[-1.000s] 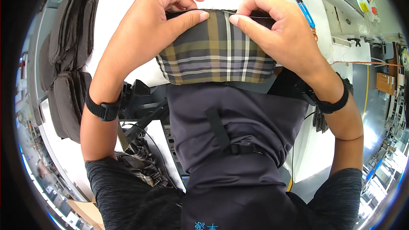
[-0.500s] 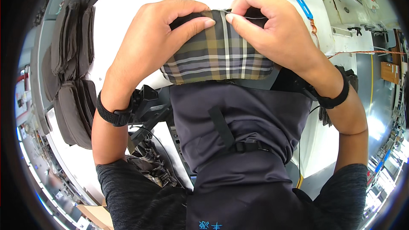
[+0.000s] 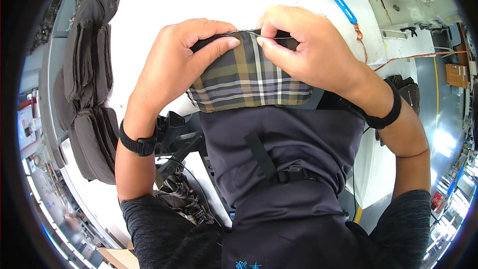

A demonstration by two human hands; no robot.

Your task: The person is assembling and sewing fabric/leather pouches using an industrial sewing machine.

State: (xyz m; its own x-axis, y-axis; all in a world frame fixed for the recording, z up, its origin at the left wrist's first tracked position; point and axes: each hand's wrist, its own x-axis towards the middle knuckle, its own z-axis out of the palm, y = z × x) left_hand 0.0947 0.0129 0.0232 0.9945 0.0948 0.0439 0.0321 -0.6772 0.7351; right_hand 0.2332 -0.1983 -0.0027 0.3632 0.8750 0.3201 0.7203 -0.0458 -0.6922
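Note:
A plaid fabric piece (image 3: 251, 77) in olive, grey, black and white lies just beyond my apron, curved like a pouch or cap panel. My left hand (image 3: 186, 62) pinches its far edge between thumb and fingers, left of the middle. Close by on the right, my right hand (image 3: 306, 45) pinches the same edge, thumb on the near side. A thin pale strand (image 3: 249, 32) runs along this edge between the two hands; whether it is thread or trim I cannot tell. Dark material shows behind the plaid under both palms.
Blue thread snips (image 3: 342, 4) lie on the white table at the upper right, tied to an orange cord (image 3: 413, 58). Dark fabric pieces (image 3: 92, 134) are stacked along the left. Crumpled plaid cloth (image 3: 184, 201) sits below my left forearm. More dark pieces (image 3: 403, 89) lie beyond my right wrist.
Both hands and the plaid piece appear slightly lower and to the left in the picture, as the view has shifted. The pinching grip stays, and more of the strand shows along the edge.

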